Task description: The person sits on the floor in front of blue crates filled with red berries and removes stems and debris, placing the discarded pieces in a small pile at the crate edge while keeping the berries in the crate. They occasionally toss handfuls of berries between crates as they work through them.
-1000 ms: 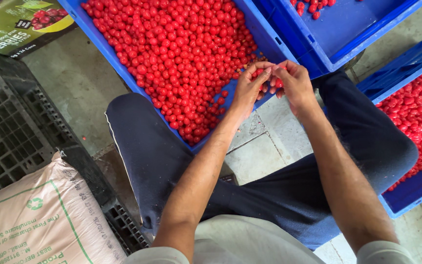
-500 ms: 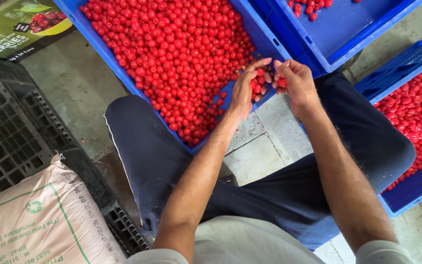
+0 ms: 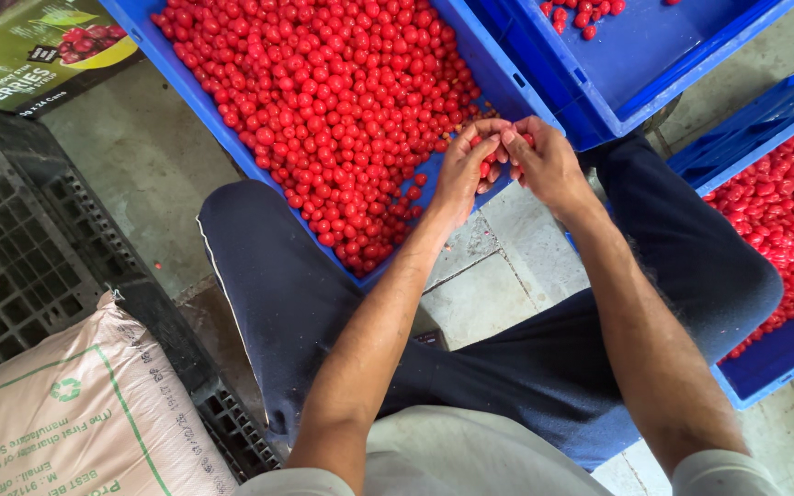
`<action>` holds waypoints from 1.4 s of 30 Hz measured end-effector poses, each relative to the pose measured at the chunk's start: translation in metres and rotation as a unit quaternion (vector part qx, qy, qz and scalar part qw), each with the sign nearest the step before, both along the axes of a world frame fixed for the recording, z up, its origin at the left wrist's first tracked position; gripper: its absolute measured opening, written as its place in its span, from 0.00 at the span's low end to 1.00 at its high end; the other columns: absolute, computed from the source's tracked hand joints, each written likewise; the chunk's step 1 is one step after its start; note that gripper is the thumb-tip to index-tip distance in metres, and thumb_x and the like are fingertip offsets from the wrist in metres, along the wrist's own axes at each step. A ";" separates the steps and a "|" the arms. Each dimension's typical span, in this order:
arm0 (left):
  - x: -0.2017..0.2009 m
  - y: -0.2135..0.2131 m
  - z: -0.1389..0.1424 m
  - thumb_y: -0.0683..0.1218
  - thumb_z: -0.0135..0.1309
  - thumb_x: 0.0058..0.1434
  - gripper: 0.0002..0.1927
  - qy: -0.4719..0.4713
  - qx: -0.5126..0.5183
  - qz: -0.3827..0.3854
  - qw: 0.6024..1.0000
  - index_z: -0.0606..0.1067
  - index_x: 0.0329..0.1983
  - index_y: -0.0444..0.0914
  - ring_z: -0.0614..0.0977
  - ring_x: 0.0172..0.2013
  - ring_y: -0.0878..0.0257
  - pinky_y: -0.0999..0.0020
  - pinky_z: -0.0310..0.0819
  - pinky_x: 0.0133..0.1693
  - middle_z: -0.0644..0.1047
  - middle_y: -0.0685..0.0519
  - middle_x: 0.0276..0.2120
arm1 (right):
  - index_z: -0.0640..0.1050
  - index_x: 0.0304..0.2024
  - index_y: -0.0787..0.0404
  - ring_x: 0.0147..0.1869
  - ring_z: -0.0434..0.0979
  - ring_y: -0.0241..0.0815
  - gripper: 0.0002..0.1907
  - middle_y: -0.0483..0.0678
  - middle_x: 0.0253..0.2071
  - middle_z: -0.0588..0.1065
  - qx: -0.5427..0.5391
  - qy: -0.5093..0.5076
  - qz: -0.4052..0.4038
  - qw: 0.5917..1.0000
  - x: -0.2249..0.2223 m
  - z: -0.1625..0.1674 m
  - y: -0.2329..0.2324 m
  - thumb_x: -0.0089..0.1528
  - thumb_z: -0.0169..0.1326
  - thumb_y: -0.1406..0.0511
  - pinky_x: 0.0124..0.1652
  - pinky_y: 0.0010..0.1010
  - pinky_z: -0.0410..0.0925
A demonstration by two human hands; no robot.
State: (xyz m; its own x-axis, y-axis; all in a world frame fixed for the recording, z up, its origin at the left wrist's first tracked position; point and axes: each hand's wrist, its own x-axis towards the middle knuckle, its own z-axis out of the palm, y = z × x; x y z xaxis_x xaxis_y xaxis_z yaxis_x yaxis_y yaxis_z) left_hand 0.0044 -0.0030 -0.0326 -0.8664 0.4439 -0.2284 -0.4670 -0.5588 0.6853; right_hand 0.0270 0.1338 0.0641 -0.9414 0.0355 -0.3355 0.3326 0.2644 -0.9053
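Left hand (image 3: 461,170) and right hand (image 3: 544,165) pinch red cherries (image 3: 487,165) together, over blue crate (image 3: 186,78) at 12 o'clock.

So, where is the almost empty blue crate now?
In the head view, the almost empty blue crate is at the top right, just beyond the right hand, between the full crate and the crate at the right edge.

Bare floor (image 3: 130,174) lies open left of the cherry crate (image 3: 190,87); a black crate (image 3: 11,248) and sack (image 3: 75,413) block beyond.
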 end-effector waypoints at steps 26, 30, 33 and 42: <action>0.002 0.001 -0.003 0.48 0.54 0.73 0.09 0.024 -0.041 -0.007 0.999 0.75 0.49 0.38 0.71 0.25 0.73 0.79 0.56 0.22 0.77 0.57 0.30 | 0.74 0.33 0.60 0.21 0.69 0.35 0.14 0.43 0.20 0.69 -0.148 -0.066 -0.088 0.983 -0.002 -0.014 0.002 0.70 0.45 0.60 0.22 0.26 0.60; 0.001 0.002 -0.004 0.48 0.53 0.72 0.08 0.018 -0.046 0.001 0.999 0.75 0.48 0.38 0.71 0.25 0.74 0.78 0.56 0.22 0.76 0.58 0.29 | 0.74 0.33 0.61 0.22 0.70 0.34 0.15 0.43 0.21 0.70 -0.112 -0.066 -0.068 0.989 -0.001 -0.011 0.001 0.72 0.50 0.61 0.23 0.25 0.59; 0.001 0.001 -0.002 0.47 0.53 0.72 0.09 0.022 -0.050 -0.001 0.999 0.76 0.49 0.39 0.71 0.24 0.74 0.78 0.57 0.22 0.76 0.58 0.30 | 0.74 0.32 0.62 0.23 0.71 0.34 0.11 0.44 0.22 0.72 -0.130 -0.051 -0.075 0.987 -0.003 -0.015 0.004 0.69 0.50 0.65 0.23 0.24 0.61; -0.002 -0.001 0.000 0.50 0.38 0.72 0.18 -0.027 0.026 0.012 0.999 0.72 0.58 0.40 0.71 0.24 0.70 0.77 0.57 0.19 0.76 0.56 0.35 | 0.77 0.36 0.58 0.27 0.75 0.33 0.05 0.44 0.29 0.77 -0.173 -0.041 -0.108 0.978 -0.003 -0.017 0.013 0.67 0.51 0.66 0.25 0.23 0.64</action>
State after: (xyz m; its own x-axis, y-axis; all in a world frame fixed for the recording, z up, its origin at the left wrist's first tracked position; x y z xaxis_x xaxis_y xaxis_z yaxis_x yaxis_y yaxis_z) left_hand 0.0021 -0.0041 -0.0324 -0.8640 0.4358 -0.2522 -0.4886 -0.6046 0.6291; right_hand 0.0235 0.1463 0.0469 -0.8933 0.1022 -0.4376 0.4229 -0.1382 -0.8956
